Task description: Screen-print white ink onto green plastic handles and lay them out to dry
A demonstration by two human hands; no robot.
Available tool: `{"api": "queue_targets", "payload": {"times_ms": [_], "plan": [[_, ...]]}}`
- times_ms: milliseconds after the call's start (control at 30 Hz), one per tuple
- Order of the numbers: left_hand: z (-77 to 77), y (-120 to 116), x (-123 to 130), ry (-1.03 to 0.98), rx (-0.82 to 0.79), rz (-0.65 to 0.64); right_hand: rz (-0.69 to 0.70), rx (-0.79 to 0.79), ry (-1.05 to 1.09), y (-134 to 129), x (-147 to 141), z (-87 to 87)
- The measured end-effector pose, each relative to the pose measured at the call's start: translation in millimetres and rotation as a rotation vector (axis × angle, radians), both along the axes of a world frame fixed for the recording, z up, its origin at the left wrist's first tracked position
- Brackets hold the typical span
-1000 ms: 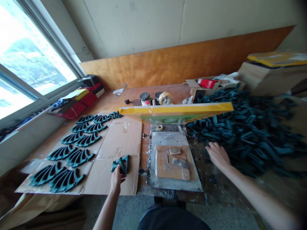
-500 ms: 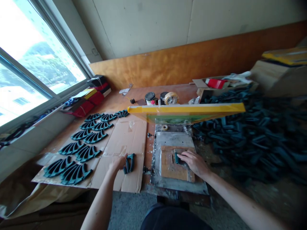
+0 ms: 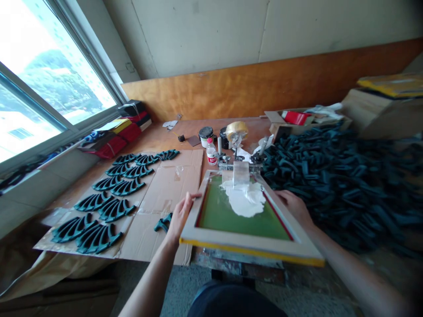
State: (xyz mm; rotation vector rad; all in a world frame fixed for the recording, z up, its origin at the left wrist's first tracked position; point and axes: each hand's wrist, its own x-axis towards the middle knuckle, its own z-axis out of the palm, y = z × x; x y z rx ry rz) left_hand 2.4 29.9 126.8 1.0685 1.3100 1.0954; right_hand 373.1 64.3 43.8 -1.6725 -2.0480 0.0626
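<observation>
A screen printing frame (image 3: 254, 251) with green mesh lies tilted over the metal base. White paste (image 3: 246, 204) is spread on the mesh's far half, under a pale squeegee blade (image 3: 241, 174). My left hand (image 3: 183, 212) is closed on the frame's left side, thumb on top. At the right side, my right hand (image 3: 294, 206) is closed round the edge, its fingers partly hidden. The base and the cardboard piece on it are covered by the frame. Left of it, dark green curved plastic parts (image 3: 161, 223) lie on a cardboard sheet (image 3: 145, 246), partly behind my left wrist.
Several fanned rows of the green parts (image 3: 99, 237) lie on the cardboard at left. A big heap of them (image 3: 330, 176) fills the right side. Behind the frame stand a bottle (image 3: 211, 154), a paint tin (image 3: 205, 134) and a tape roll (image 3: 237, 128).
The raised frame has swung down over the base. My left hand left the green parts on the cardboard, my right hand left the part on the base, and both now grip the frame's sides.
</observation>
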Motion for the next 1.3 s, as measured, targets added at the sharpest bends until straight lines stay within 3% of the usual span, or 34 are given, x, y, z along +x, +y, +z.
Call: {"api": "queue_targets", "payload": {"times_ms": [67,167,233,300,367,467,567,667,733,800,900,1000,1100,1200,1300], "plan": [[-40.3,-17.6,-5.8,0.071,-0.105,-0.027,0.051,0.023,0.069,17.2,-5.6,18.5],[-94.7,-28.3,-5.4,0.171,-0.153,-0.018,0.197,0.066,0.026,36.2,-42.5,39.4],[-116.8,-27.5,-3.3,0.251,-0.154,-0.002,0.259,0.025,-0.117,40.1,-71.7,44.2],[-125.5,-24.6,-2.2,0.298,-0.159,-0.014,0.29,-0.082,-0.228,34.9,-92.5,40.8],[-124.7,-22.2,-2.6,0.328,-0.163,-0.04,0.327,-0.15,-0.276,20.6,-100.4,32.0],[-118.4,-21.3,-3.9,0.366,-0.174,-0.053,0.489,-0.117,-0.273,-8.7,-91.9,21.0],[-117.3,-22.1,-4.6,0.363,-0.176,-0.046,0.702,-0.116,-0.252,-26.3,-75.8,23.9],[-122.2,-22.8,-5.2,0.332,-0.158,-0.04,0.769,-0.226,-0.23,-23.2,-69.5,32.6],[-125.2,-22.9,-5.5,0.308,-0.143,-0.04,0.701,-0.21,-0.188,-19.3,-72.5,32.2],[-125.7,-23.0,-5.4,0.284,-0.145,-0.041,0.627,-0.091,-0.146,-22.5,-77.4,25.2],[-121.9,-23.7,-4.2,0.232,-0.174,-0.037,0.644,0.041,-0.112,-37.8,-79.7,13.8],[-116.9,-24.3,-3.0,0.194,-0.19,-0.012,0.678,-0.019,-0.131,-39.2,-77.9,17.1],[-111.1,-23.0,-3.8,0.178,-0.193,-0.017,0.536,-0.079,-0.144,-10.2,-83.0,34.0],[-93.5,-19.9,-6.1,0.141,-0.197,-0.036,0.341,-0.057,-0.168,30.3,-88.6,55.1],[-56.2,-15.2,-6.8,0.065,-0.183,-0.033,0.183,0.029,-0.13,56.9,-72.3,73.7]]}}
